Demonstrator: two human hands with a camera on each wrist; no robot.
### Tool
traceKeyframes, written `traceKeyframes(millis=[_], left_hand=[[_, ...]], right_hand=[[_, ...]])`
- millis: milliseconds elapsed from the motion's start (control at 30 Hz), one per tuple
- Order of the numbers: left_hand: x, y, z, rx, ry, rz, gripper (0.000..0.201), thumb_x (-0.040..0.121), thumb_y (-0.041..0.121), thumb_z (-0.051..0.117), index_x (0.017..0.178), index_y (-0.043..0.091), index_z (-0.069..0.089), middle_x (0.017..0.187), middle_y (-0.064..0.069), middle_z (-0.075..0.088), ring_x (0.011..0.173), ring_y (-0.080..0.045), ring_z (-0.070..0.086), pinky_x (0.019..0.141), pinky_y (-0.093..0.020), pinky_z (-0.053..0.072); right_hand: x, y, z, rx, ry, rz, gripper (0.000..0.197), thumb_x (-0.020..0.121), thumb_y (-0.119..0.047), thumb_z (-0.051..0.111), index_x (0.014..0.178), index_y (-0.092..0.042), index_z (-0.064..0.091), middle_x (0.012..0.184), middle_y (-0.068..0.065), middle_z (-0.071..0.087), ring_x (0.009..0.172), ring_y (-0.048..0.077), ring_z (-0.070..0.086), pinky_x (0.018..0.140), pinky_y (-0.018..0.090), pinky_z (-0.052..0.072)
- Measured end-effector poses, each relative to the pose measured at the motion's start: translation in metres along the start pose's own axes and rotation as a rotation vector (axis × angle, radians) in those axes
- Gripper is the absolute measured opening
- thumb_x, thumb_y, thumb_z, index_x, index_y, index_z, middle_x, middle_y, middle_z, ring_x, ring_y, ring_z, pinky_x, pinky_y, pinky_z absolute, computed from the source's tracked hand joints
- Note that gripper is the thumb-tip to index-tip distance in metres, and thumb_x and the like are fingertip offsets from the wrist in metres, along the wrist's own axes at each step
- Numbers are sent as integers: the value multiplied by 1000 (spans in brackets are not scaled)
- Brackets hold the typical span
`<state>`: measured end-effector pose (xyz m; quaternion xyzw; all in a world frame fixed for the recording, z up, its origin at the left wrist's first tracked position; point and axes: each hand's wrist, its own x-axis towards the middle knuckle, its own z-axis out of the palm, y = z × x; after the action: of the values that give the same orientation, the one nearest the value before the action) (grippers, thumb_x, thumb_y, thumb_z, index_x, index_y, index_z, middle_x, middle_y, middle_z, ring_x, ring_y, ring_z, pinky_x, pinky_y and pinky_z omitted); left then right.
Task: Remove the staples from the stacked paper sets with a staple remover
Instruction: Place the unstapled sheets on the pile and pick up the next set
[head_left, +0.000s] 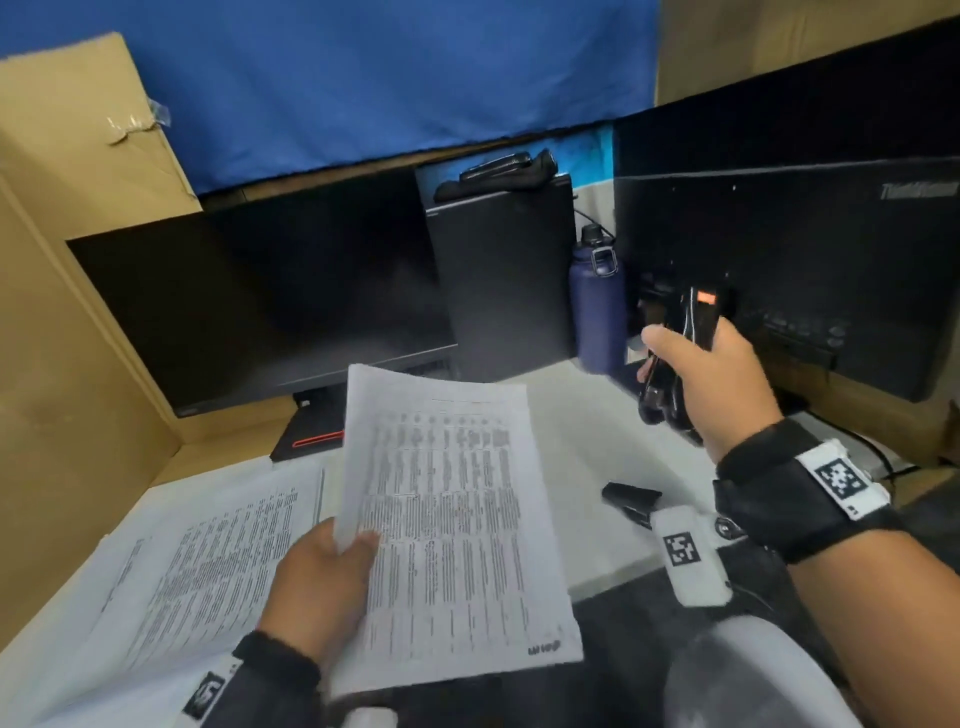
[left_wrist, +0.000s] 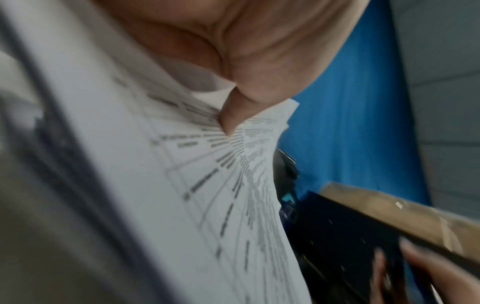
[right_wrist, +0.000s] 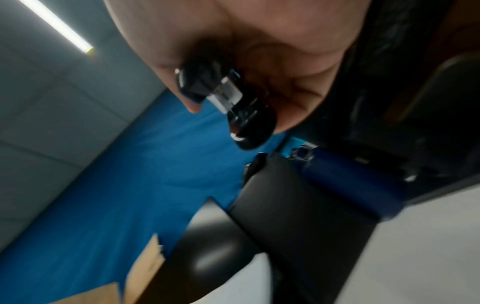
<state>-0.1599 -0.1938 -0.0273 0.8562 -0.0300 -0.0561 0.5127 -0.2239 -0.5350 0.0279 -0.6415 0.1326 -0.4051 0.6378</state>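
Left fingers: your left hand (head_left: 317, 587) pinches the paper set (head_left: 457, 525) at its left edge, thumb (left_wrist: 231, 115) on top.
Right fingers: your right hand (head_left: 711, 379) is curled round a black tool (head_left: 675, 358) with an orange tab.
Tool axis: long axis near upright, orange end up; metal shows at one end in the right wrist view.
Paper set: lifted over the desk, long axis running away from you, printed with tables.
Stack: more sheets (head_left: 171, 571) lie at your left.
Staple remover: I cannot tell if the small black item (head_left: 631, 501) is it.
Beyond: bottle (head_left: 597, 306), monitors (head_left: 270, 306).
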Motion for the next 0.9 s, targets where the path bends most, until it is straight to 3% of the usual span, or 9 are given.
traceKeyframes(millis=[67, 167, 267, 367, 433, 500, 733, 800, 900], left_hand=[[21, 7, -11, -11, 36, -65, 18, 101, 17, 57, 98, 11, 74, 88, -10, 81, 87, -33, 76, 88, -49, 60], [59, 10, -16, 49, 63, -121, 18, 94, 15, 64, 109, 5, 69, 110, -23, 74, 98, -38, 70, 96, -56, 58], [99, -6, -19, 112, 0, -165, 63, 69, 33, 76, 120, 0, 65, 121, -24, 71, 105, -41, 70, 99, -58, 57], [83, 8, -11, 355, -130, -197, 103, 77, 40, 78, 161, 17, 24, 156, -16, 44, 134, -39, 53, 110, -44, 46], [68, 5, -5, 702, -238, -34, 97, 90, 48, 69, 165, 37, 7, 171, -8, 11, 153, -35, 27, 119, -42, 31], [50, 2, 3, 913, -424, 74, 79, 96, 57, 55, 162, 48, 12, 174, 2, -1, 160, -27, 4, 127, -48, 15], [23, -8, 10, 1172, -404, 187, 69, 96, 69, 35, 160, 48, 17, 171, 3, 22, 156, -22, 25, 125, -50, 21], [26, -8, 5, 1040, -427, 167, 66, 96, 67, 41, 157, 45, 31, 163, 5, 35, 151, -21, 33, 122, -44, 28], [36, -9, -24, 687, -357, 130, 37, 94, 58, 54, 122, 38, 66, 129, 7, 60, 132, -28, 56, 103, -35, 42]], right_hand=[[17, 26, -16, -131, -55, 166, 30, 91, -20, 66, 109, 4, 60, 75, 15, 66, 59, 19, 63, 58, 29, 47], [30, 54, -34, -377, -200, 381, 33, 79, -29, 75, 99, -5, 64, 75, 11, 71, 78, 33, 70, 77, 43, 54], [28, 59, -42, -584, -307, 439, 30, 76, -31, 82, 78, -6, 66, 74, 8, 67, 73, 27, 64, 69, 35, 44], [24, 62, -47, -641, -298, 446, 22, 80, -28, 81, 81, -8, 72, 80, 10, 72, 74, 26, 64, 61, 31, 40], [23, 67, -48, -700, -297, 451, 25, 81, -31, 80, 82, -7, 72, 82, 12, 73, 74, 27, 65, 59, 30, 41], [22, 76, -49, -770, -292, 455, 34, 82, -38, 78, 79, -5, 72, 76, 14, 73, 69, 28, 67, 57, 30, 42], [20, 89, -38, -957, -373, 453, 46, 84, -44, 74, 74, 1, 70, 70, 16, 67, 67, 31, 65, 59, 32, 44], [19, 90, -38, -989, -354, 441, 44, 84, -45, 73, 75, -1, 70, 71, 17, 69, 69, 32, 67, 64, 35, 49], [20, 100, -41, -1035, -317, 424, 43, 83, -48, 71, 79, -6, 71, 75, 15, 71, 73, 32, 68, 75, 41, 55]])
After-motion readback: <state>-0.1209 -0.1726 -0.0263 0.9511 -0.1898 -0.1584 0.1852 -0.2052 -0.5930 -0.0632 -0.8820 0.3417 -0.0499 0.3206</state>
